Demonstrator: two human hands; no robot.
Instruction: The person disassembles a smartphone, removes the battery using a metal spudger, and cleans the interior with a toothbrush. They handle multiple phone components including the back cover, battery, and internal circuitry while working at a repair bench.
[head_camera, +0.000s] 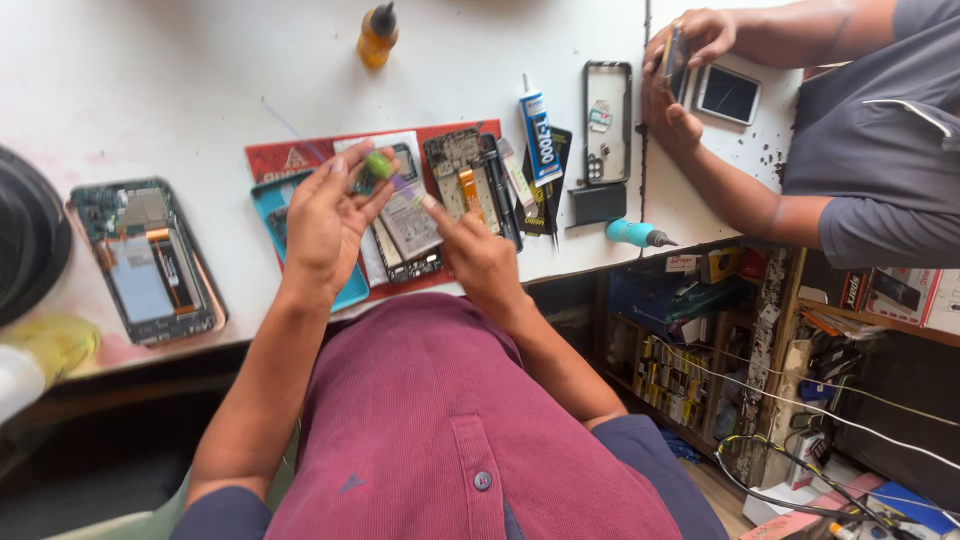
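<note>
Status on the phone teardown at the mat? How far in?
Done: the phone on the red mat lies opened, insides exposed; a second opened phone sits off to the left. In hand: the left hand holds a small green piece at its fingertips, while the right hand touches the opened phone. Left: it has no cover on yet; the glue tube lies capped nearby.

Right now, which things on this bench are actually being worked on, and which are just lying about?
In hand:
left hand holds a small green piece
right hand touches the opened phone on the red mat

Lying about:
yellow bottle
glue tube
teal screwdriver
clear phone case
second opened phone
</note>
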